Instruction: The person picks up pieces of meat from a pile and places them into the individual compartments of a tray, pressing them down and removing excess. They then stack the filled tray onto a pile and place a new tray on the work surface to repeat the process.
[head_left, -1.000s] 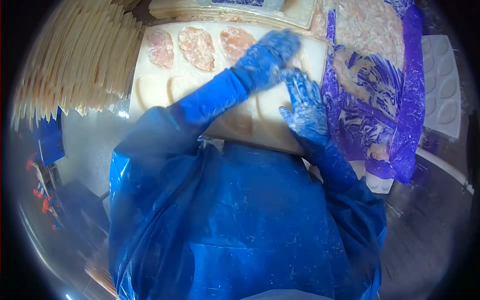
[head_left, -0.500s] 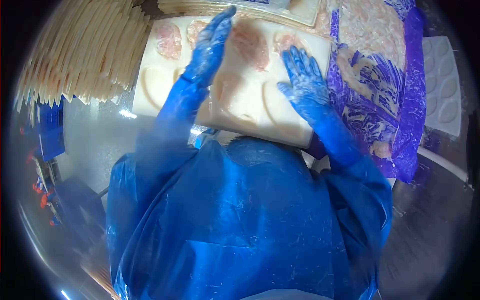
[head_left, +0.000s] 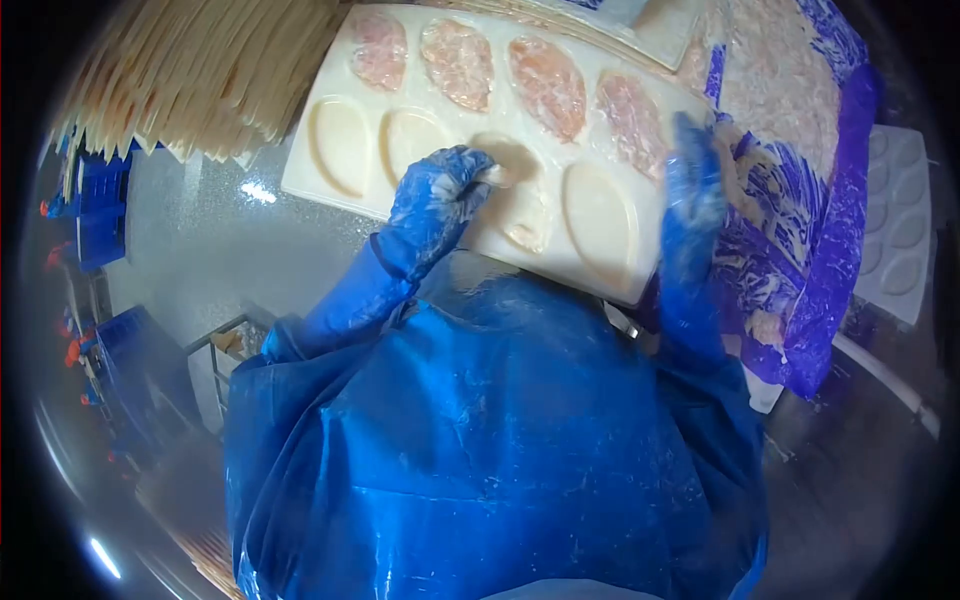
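Note:
A white moulded tray (head_left: pixel 365 192) with two rows of oval hollows lies before me. Pale pink raw minced meat (head_left: pixel 547 88) fills the far row. The near row shows bare hollows, with a small meat scrap (head_left: pixel 522 236) in one. My left hand (head_left: pixel 437 200), in a wet blue glove, is closed over the near row, pinching a small pale bit of meat (head_left: pixel 496 177) at its fingertips. My right hand (head_left: pixel 693 185), gloved likewise and blurred, is at the tray's right edge beside the last filled hollow. Its fingers look stretched out, with nothing visible in them.
A purple plastic sheet (head_left: pixel 838 220) with a large mass of minced meat (head_left: pixel 775 90) lies to the right. Beyond it is another moulded tray (head_left: pixel 895 225). Stacked thin pale boards (head_left: pixel 210 75) stand at the far left, above a wet metal surface (head_left: pixel 230 220).
Both hands have left the far row: the left came down towards me and closed, the right moved rightwards to the tray's edge. In view, the tray sits higher and more tilted.

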